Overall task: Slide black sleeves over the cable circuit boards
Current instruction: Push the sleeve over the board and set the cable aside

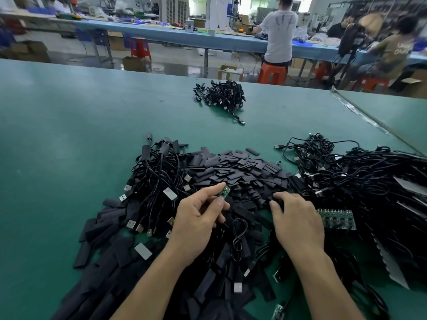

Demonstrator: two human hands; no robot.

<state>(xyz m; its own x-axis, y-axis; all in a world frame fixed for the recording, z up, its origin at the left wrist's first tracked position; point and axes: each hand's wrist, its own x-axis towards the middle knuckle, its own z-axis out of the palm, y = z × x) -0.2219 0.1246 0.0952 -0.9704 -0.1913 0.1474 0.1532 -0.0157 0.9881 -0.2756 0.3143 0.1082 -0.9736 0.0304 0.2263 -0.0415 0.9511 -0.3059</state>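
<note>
My left hand (198,220) pinches a small green circuit board (224,192) between thumb and forefinger; its black cable loops down below the hand. My right hand (298,220) lies palm down on the heap of flat black sleeves (240,169), with its fingertips curled onto the sleeves at the heap's near edge. Whether it holds a sleeve is hidden by the fingers. Left of the heap lies a bundle of sleeved USB cables (159,181).
A tangle of bare cables (360,179) and a green panel of joined boards (336,219) lie at the right. A smaller cable bundle (221,95) sits far back on the green table (57,135). More sleeves spread near the front edge. People work at a blue bench behind.
</note>
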